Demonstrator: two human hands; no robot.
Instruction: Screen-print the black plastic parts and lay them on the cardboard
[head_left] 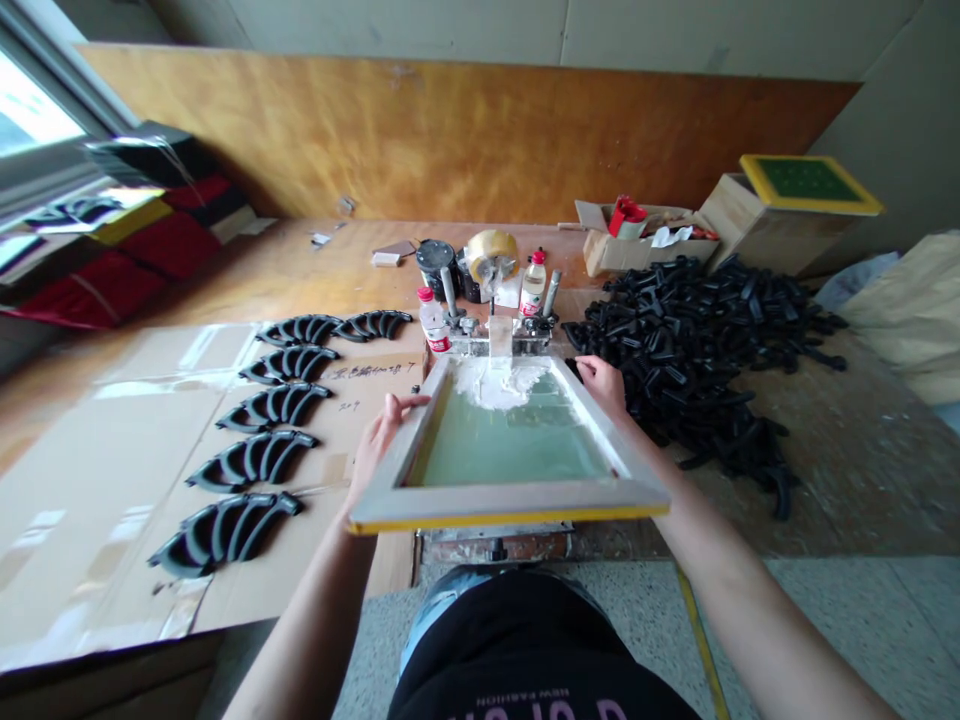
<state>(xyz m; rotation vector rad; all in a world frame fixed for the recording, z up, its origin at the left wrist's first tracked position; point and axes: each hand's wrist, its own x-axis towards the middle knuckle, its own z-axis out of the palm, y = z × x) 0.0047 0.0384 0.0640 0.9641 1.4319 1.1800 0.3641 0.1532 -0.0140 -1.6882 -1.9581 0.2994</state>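
A printing screen in a pale frame (517, 497) is tilted in front of me, with white paste (499, 385) smeared across the far part of its greenish mesh. My left hand (382, 432) is at the left side of the frame, its fingers bent and one reaching to the edge; whatever they grip is hidden. At the far right corner, my right hand (602, 383) has its fingers curled together beside a small dark piece that I cannot make out clearly. Close by on that side lies a heap of black curved parts (675, 340).
Rows of black curved parts (259, 458) lie on cardboard (112, 430) at left. Behind the screen stand two red-capped bottles (534, 285), a tape roll (491, 250) and a dark tub (436, 265). An open carton (600, 252) and a green-meshed screen (810, 180) are at back right.
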